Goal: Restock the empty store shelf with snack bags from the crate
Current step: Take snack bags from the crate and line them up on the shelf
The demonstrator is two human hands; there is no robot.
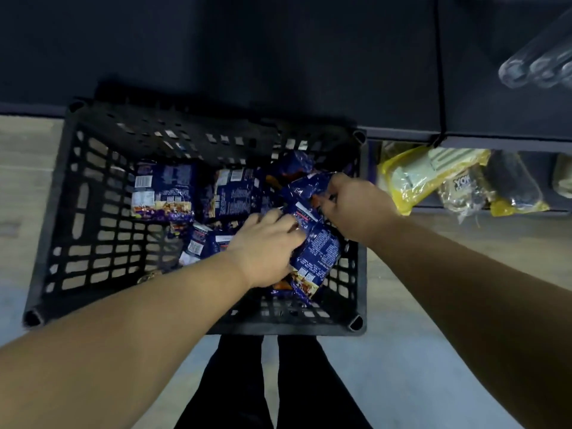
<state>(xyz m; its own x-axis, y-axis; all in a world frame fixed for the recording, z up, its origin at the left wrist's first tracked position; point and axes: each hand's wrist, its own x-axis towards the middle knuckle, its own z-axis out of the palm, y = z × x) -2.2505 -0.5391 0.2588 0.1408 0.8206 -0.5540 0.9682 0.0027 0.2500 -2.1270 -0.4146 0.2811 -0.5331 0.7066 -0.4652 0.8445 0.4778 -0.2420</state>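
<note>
- Snack bags (318, 252) lie in the crate (93, 212), bunched at its 3 o'clock side, long axis running 12 to 6.
- Your right hand (353, 205) pinches a bag's top end; your left hand (266, 246) curls round the stack's middle.
- Lift toward the shelf (402, 131) at 1 o'clock.

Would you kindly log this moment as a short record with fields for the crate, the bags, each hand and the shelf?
container: black slotted plastic crate on the floor
contents: dark blue snack bags, several lying loose inside
left hand: grip on a blue bag at the crate's right side
right hand: grip on the upper blue bag
shelf: dark shelf top, bare where visible
nearby: yellow packets on a lower shelf
</note>
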